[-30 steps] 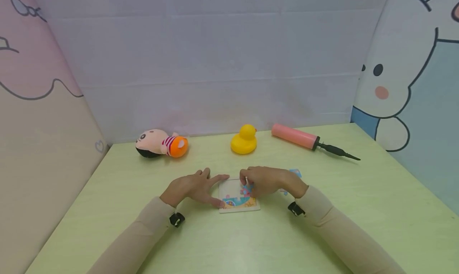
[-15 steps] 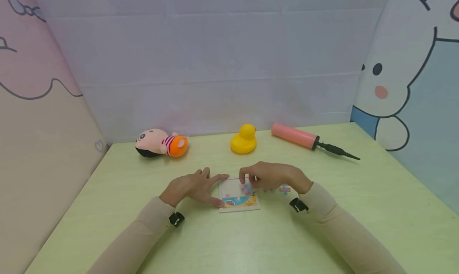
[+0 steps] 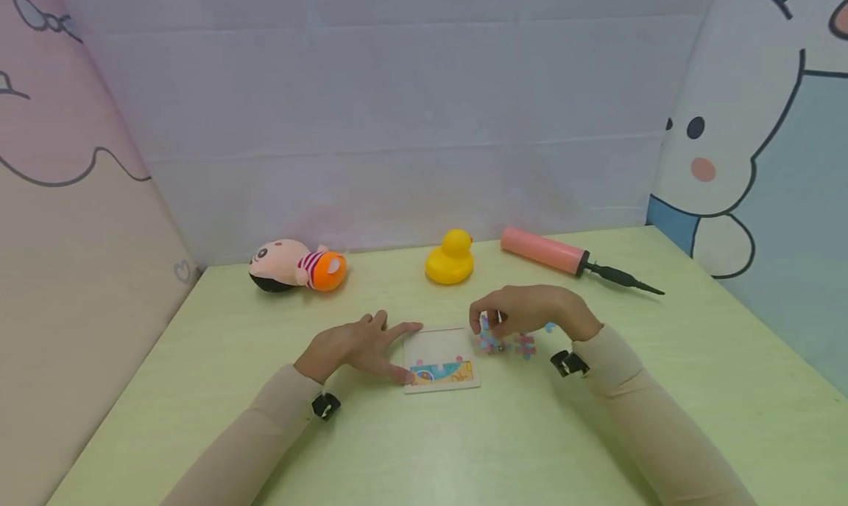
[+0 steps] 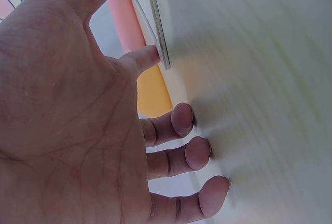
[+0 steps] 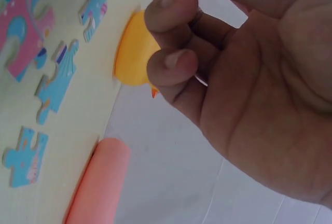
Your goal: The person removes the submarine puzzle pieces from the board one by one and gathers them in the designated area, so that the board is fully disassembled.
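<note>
A square puzzle tray point(image 3: 433, 344) lies in the middle of the table, a beach picture filling its front strip and its back part bare. My left hand point(image 3: 361, 348) spreads at its left side, index finger at the back corner and thumb on the front corner. In the left wrist view, the other fingertips point(image 4: 198, 153) rest on the table. To the right of the tray, my right hand point(image 3: 520, 311) pinches a blue and pink puzzle piece point(image 3: 486, 328) low over the table. Its index tip and thumb fall outside the right wrist view; the remaining fingers point(image 5: 174, 68) are curled.
Several loose puzzle pieces point(image 3: 525, 345) lie under and beside the right hand, including a blue piece point(image 5: 57, 84). Along the back stand a doll point(image 3: 298, 265), a yellow rubber duck point(image 3: 450, 258) and a pink hand pump point(image 3: 545, 251). A pale wall point(image 3: 411, 123) closes off the back.
My right hand has lifted the puzzle piece off the tray and moved right with it, over the loose pieces. The tray's right side is now uncovered. My left hand has stayed put.
</note>
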